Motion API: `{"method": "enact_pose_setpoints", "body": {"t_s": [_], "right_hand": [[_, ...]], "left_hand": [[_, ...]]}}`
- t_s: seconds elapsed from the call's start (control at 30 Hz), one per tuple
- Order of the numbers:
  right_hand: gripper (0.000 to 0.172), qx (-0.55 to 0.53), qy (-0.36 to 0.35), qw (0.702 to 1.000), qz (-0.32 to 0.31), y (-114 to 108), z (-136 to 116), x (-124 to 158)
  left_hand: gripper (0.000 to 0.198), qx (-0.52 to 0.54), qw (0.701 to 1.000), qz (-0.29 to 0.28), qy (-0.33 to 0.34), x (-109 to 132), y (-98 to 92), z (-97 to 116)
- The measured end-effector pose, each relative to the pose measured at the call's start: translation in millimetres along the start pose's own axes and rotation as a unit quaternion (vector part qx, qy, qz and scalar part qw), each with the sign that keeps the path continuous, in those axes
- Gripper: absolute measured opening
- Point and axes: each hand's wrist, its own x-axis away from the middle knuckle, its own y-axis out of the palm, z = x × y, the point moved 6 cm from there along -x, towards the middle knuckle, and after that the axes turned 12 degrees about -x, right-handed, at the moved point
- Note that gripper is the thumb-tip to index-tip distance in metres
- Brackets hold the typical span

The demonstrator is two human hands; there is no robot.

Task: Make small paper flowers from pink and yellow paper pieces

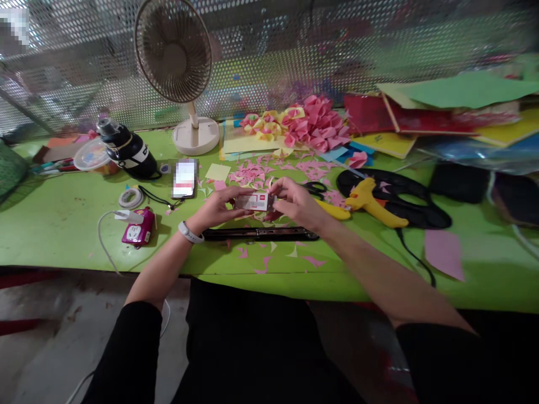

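Lime green covers the table (84, 238), and above it, a little in from the middle of the near edge, we hold a small white rectangular box with red print (252, 202). Our left hand (219, 209) grips its left end between thumb and fingers; our right hand (293, 203) has its bent fingers and thumb closed on the other end. Just below the box, roughly parallel to the near edge, lies a long, narrow black tool with metal parts (261, 234). Small pink paper scraps (248, 171) spread around it and toward the far edge, where a heap of folded pink paper shapes (318, 123) sits. Black-handled scissors (318, 189) lie just beyond our right hand, and farther right a yellow glue gun (373, 203) rests partly over a flat black oval plate with a hole (438, 216). Nearer the left, a round beige fan (174, 59) stands at the far edge.
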Motion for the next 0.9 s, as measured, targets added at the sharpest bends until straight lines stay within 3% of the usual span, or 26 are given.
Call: {"method": "enact_pose_setpoints", "body": {"t_s": [0.13,0.27,0.43,0.73,0.9], "right_hand": [[0.031,-0.041,0.033,0.998,0.018,0.2,1.2,-1.1],[0.034,-0.130,0.123,0.984,0.001,12.6,16.4,1.2],[0.031,-0.225,0.189,0.956,-0.026,37.9,34.1,12.6],[0.032,-0.265,0.184,0.946,-0.035,42.6,38.1,15.0],[0.033,-0.249,0.173,0.949,-0.080,47.3,32.6,18.3]], "left_hand": [[0.053,0.054,0.998,0.016,-0.034,0.6,-3.3,-5.4],[0.067,0.153,0.983,0.090,-0.044,-0.1,-8.7,-4.6],[0.075,0.113,0.983,0.133,-0.052,2.2,-8.6,10.4],[0.050,0.035,0.980,0.194,0.014,5.6,-17.5,35.2],[0.053,0.035,0.979,0.201,-0.004,8.2,-16.8,31.8]]}}
